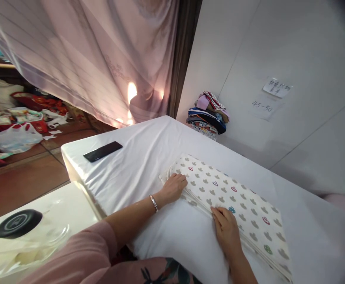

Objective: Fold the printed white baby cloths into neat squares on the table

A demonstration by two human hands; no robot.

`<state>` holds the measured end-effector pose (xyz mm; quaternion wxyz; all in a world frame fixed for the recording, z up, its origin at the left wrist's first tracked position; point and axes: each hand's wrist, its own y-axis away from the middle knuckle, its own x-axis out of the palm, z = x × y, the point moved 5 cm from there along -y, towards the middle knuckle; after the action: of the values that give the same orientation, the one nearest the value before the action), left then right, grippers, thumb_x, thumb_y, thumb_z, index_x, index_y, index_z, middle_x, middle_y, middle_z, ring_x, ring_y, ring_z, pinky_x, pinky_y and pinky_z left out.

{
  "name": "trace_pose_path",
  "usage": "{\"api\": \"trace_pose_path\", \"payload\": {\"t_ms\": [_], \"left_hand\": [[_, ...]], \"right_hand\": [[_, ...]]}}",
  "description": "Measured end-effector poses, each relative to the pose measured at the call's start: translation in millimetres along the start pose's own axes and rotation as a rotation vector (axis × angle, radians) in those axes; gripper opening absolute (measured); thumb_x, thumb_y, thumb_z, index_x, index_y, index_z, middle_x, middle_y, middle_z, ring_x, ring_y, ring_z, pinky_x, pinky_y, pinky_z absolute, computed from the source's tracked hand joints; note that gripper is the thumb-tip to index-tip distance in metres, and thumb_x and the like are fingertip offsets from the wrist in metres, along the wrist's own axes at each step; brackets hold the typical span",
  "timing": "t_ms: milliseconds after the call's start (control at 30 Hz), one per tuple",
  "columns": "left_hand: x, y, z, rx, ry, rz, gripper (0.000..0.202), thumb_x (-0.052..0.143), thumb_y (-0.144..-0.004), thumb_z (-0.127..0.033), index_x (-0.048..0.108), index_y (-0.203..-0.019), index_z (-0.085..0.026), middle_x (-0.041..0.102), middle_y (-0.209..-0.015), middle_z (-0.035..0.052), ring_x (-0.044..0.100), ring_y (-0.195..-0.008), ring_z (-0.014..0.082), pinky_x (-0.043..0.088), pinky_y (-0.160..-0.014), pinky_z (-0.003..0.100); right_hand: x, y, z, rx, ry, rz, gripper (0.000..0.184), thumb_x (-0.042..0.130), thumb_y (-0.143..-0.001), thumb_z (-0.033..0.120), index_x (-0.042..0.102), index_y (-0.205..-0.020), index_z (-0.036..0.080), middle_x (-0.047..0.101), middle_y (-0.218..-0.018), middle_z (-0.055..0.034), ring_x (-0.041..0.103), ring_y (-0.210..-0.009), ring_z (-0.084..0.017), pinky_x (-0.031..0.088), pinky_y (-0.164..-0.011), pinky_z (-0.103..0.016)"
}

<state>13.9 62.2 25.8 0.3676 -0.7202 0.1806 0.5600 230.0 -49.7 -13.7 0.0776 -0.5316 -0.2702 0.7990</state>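
A folded cream cloth (234,201) printed with small grey and coloured clover shapes lies flat on the white-covered table (137,165). My left hand (174,186), with a silver bracelet at the wrist, rests at the cloth's near left corner, fingers curled onto the stacked edge. My right hand (226,228) lies on the cloth's near edge further right, fingers pressed together along the folds. A white pillow (178,236) sits just in front of the cloth, under both forearms.
A black phone (103,151) lies at the table's far left corner. A pile of folded clothes (209,114) stands against the white wall. Pink curtain behind; bags and clutter on the brown floor at left. A black disc (18,223) sits on a white surface near left.
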Motion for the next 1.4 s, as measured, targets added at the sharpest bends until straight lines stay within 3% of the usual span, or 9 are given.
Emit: {"api": "trace_pose_path", "payload": {"t_ms": [233,433,767,967,1233,1400], "left_hand": [[-16.4,11.1,36.0,-0.031,0.06,-0.016,0.023,0.048,-0.069,0.0,0.05,-0.081,-0.019,0.057,-0.089,0.0036,0.051,-0.09,0.0177,0.036,-0.082,0.032],[-17.8,13.6,57.3,0.0,0.128,0.016,0.037,0.05,-0.068,-0.002,0.056,-0.099,-0.021,0.06,-0.102,0.0042,0.052,-0.102,0.0189,0.037,-0.088,0.033],[-33.9,5.7,62.3,0.124,0.257,0.167,0.022,0.056,-0.068,-0.007,0.062,-0.085,-0.02,0.063,-0.098,0.0032,0.054,-0.101,0.0183,0.041,-0.09,0.029],[-31.8,8.7,69.0,0.064,0.314,0.226,0.031,0.051,-0.071,-0.006,0.064,-0.095,-0.021,0.06,-0.111,0.0036,0.056,-0.101,0.0162,0.043,-0.088,0.027],[-35.3,8.2,69.3,0.054,0.403,0.225,0.021,0.047,-0.087,-0.021,0.067,-0.093,-0.023,0.064,-0.104,0.0022,0.058,-0.096,0.0129,0.043,-0.086,0.023],[-30.3,7.9,71.2,0.017,0.361,0.233,0.017,0.054,-0.082,-0.019,0.067,-0.093,-0.022,0.063,-0.108,0.0032,0.058,-0.097,0.0142,0.044,-0.084,0.024]], "right_hand": [[0.6,0.1,-0.2,-0.006,-0.013,-0.005,0.029,0.041,-0.091,0.023,0.063,-0.111,0.023,0.059,-0.094,-0.0071,0.054,-0.086,-0.021,0.046,-0.075,-0.038],[-0.1,0.1,0.1,0.02,-0.017,0.003,0.03,0.04,-0.092,0.026,0.063,-0.111,0.023,0.059,-0.096,-0.0073,0.054,-0.088,-0.021,0.046,-0.075,-0.037],[-0.7,0.5,0.7,0.01,-0.003,0.004,0.03,0.04,-0.092,0.026,0.061,-0.113,0.023,0.059,-0.097,-0.0081,0.054,-0.087,-0.022,0.046,-0.075,-0.038],[-2.1,0.0,2.4,0.02,-0.004,0.015,0.029,0.041,-0.091,0.024,0.061,-0.113,0.022,0.059,-0.098,-0.0083,0.053,-0.089,-0.022,0.046,-0.076,-0.038],[-2.2,-0.3,2.7,0.016,0.004,0.015,0.028,0.042,-0.091,0.024,0.061,-0.112,0.022,0.059,-0.097,-0.0076,0.053,-0.088,-0.021,0.046,-0.076,-0.037],[-2.5,-0.7,2.9,0.009,0.008,0.004,0.028,0.043,-0.091,0.025,0.062,-0.111,0.022,0.058,-0.097,-0.0077,0.053,-0.089,-0.021,0.045,-0.077,-0.037]]}}
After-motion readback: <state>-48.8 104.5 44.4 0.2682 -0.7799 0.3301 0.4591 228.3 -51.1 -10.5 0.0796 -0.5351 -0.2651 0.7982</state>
